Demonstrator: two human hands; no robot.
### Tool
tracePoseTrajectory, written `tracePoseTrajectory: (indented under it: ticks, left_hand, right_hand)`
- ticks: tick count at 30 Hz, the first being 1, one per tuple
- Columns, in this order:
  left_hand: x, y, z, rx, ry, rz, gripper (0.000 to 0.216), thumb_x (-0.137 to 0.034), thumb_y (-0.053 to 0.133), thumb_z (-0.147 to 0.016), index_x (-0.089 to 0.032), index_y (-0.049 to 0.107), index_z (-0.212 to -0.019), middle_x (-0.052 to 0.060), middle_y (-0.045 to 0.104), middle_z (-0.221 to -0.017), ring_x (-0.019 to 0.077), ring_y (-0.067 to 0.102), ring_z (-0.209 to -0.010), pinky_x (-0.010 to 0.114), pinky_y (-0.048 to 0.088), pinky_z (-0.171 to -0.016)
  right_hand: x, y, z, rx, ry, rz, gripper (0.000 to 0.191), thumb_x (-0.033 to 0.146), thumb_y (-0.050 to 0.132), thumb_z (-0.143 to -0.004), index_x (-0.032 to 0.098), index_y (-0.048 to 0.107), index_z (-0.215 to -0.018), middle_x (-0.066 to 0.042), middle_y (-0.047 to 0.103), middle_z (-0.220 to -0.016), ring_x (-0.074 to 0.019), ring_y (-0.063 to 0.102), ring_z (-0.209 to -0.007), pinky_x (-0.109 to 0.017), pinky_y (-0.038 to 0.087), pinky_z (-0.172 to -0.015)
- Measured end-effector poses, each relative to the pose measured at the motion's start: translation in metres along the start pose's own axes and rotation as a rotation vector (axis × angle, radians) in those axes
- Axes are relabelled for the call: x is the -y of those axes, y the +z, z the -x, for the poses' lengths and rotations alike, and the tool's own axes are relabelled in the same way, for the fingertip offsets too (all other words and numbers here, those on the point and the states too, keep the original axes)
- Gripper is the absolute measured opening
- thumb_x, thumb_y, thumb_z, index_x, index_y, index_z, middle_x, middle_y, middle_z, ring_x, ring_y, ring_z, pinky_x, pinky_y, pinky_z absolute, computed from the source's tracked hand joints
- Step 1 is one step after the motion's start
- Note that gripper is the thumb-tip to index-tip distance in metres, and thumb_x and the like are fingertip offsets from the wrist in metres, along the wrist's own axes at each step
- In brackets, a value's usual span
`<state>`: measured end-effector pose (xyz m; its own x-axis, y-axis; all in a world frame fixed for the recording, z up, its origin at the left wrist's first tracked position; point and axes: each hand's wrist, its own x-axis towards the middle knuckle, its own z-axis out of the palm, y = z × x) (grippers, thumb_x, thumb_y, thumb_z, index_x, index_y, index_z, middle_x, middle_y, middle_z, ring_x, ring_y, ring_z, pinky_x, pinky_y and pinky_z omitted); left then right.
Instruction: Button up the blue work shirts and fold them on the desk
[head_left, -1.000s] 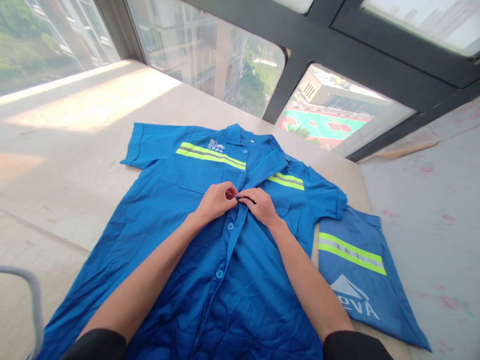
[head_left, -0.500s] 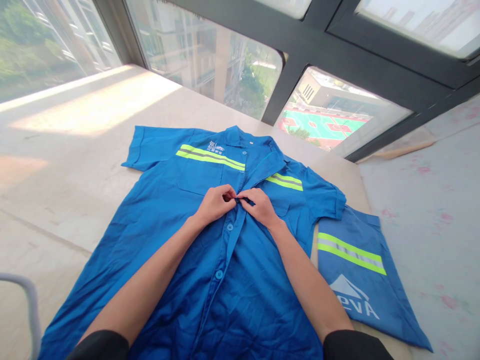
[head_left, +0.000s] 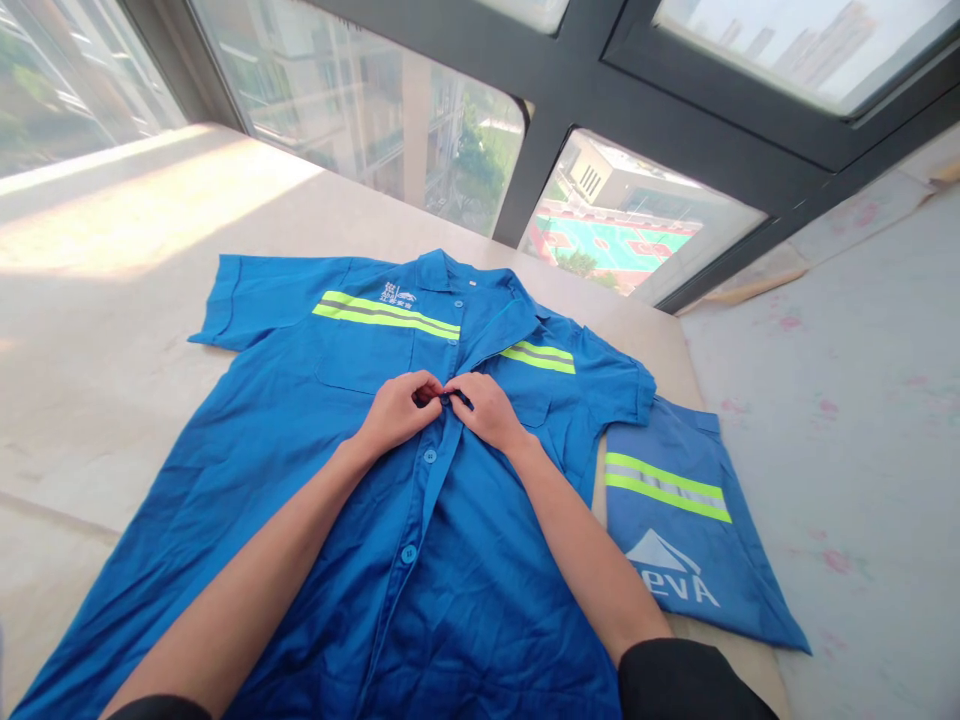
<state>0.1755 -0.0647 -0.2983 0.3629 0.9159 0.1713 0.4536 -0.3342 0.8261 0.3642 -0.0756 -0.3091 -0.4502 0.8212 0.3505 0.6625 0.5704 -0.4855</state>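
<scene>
A blue short-sleeved work shirt [head_left: 285, 440] with yellow-grey reflective stripes lies face up on a beige surface [head_left: 97, 330], collar toward the window. My left hand [head_left: 396, 410] and my right hand [head_left: 485, 408] meet at the shirt's front placket, mid-chest. Both hands are closed in a pinch on the placket edges around a blue button [head_left: 445, 399]. Two more buttons [head_left: 430, 456] below them sit fastened.
A folded blue garment [head_left: 679, 530] with a reflective stripe and white lettering lies to the right of the shirt. Large windows with dark frames [head_left: 570, 80] run along the far side. A pale patterned sheet [head_left: 862, 420] covers the surface at right.
The view has shifted so everything sits a little further left in the frame. My hands stay pinched at the same button on the placket; the fingers have moved only slightly.
</scene>
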Motion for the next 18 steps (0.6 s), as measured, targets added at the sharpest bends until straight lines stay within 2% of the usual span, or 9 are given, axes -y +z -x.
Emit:
tracePoseTrajectory:
  ticks: [10, 18]
  left_hand:
    - [-0.0029, 0.0002, 0.0020, 0.019, 0.078, -0.171, 0.019, -0.030, 0.057, -0.080, -0.019, 0.066, -0.092, 0.004, 0.067, -0.085, 0.0177, 0.061, -0.079, 0.030, 0.047, -0.075]
    - [-0.0003, -0.0035, -0.0015, 0.068, 0.059, -0.102, 0.023, -0.031, 0.052, -0.087, -0.019, 0.071, -0.085, 0.005, 0.072, -0.086, 0.0189, 0.064, -0.081, 0.029, 0.047, -0.075]
  right_hand:
    - [-0.0018, 0.0001, 0.0009, -0.014, 0.023, -0.017, 0.020, 0.014, 0.051, -0.092, 0.021, 0.065, -0.104, -0.007, 0.070, -0.102, -0.0222, 0.062, -0.098, -0.036, 0.045, -0.086]
    - [-0.0001, 0.0000, 0.0005, -0.060, -0.006, -0.002, 0.019, 0.017, 0.050, -0.094, 0.022, 0.065, -0.106, -0.009, 0.068, -0.104, -0.0227, 0.062, -0.101, -0.036, 0.048, -0.087]
